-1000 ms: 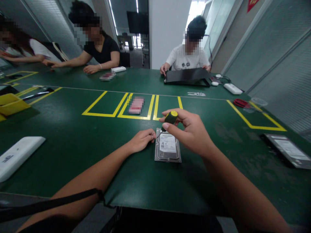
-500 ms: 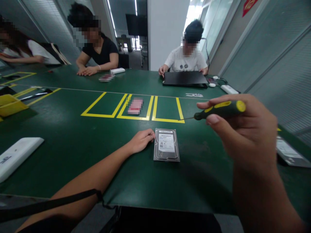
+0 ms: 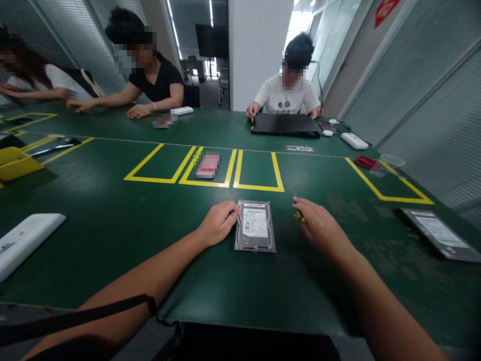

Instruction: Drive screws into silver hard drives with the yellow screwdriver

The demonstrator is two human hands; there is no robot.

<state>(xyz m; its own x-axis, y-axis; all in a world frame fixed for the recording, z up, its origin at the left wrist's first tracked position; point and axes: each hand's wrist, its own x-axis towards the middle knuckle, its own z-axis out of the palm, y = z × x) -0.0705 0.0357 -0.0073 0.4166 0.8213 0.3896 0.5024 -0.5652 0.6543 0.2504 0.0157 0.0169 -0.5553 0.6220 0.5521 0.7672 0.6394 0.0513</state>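
A silver hard drive [image 3: 255, 226] with a white label lies flat on the green table in front of me. My left hand [image 3: 220, 219] is closed, its curled fingertips gripping the drive's upper left edge. To the right of the drive and apart from it, my right hand [image 3: 317, 218] is wrapped around a screwdriver [image 3: 300, 215]. Only a bit of its yellow and dark green handle shows between my fingers. The thin shaft points away from me, toward the taped squares, and its tip is hard to make out.
Yellow tape outlines [image 3: 258, 189] lie beyond the drive; one holds a pink, blurred object [image 3: 208, 166]. Another hard drive [image 3: 439, 233] lies at right, near red-handled pliers [image 3: 366, 162]. A white box [image 3: 28, 243] and a yellow bin [image 3: 18, 164] are at left. Several people sit across the table.
My right hand has come down and away from the camera with the screwdriver, beside the drive. My left hand stays at the drive. A person opposite has stretched an arm out sideways.
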